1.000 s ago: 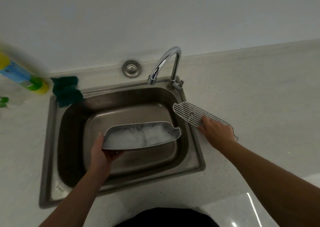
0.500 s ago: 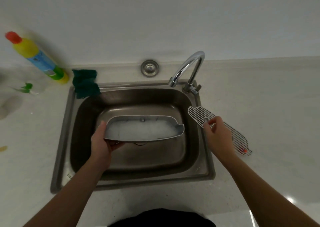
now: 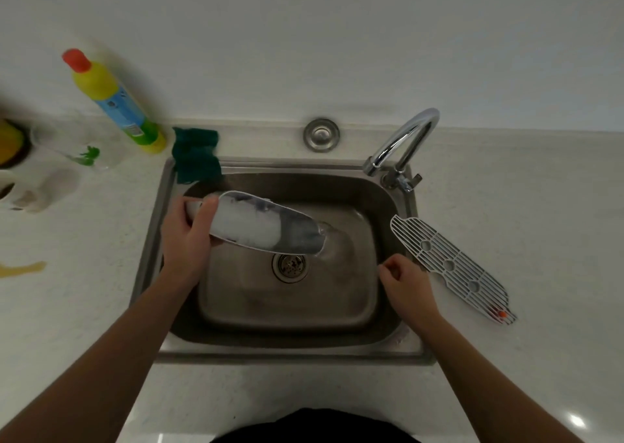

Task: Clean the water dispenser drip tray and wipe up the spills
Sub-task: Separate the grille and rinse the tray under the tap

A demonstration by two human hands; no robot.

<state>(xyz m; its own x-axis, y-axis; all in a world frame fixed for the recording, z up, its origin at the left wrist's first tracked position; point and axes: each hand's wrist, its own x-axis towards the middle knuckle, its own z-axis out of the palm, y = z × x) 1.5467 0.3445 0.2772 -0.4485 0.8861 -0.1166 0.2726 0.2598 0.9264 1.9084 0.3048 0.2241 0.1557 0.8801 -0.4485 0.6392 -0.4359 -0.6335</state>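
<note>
My left hand (image 3: 187,236) grips the left end of the grey drip tray (image 3: 266,228), which is tilted down to the right over the steel sink (image 3: 287,344). Water runs off the tray's low right tip into the basin, close to the drain (image 3: 290,266). My right hand (image 3: 403,282) hovers over the sink's right rim, fingers loosely curled, holding nothing. The white slotted grate (image 3: 449,267) lies flat on the counter just right of that hand, apart from it.
A chrome tap (image 3: 401,145) arches over the sink's back right corner. A green cloth (image 3: 196,158) sits at the back left corner, beside a yellow detergent bottle (image 3: 114,101). Cups (image 3: 44,185) stand far left. A yellow spill (image 3: 20,268) marks the left counter.
My left hand has tipped the tray from level to sloping right, and its water pours out. My right hand has let go of the grate and moved left over the sink rim.
</note>
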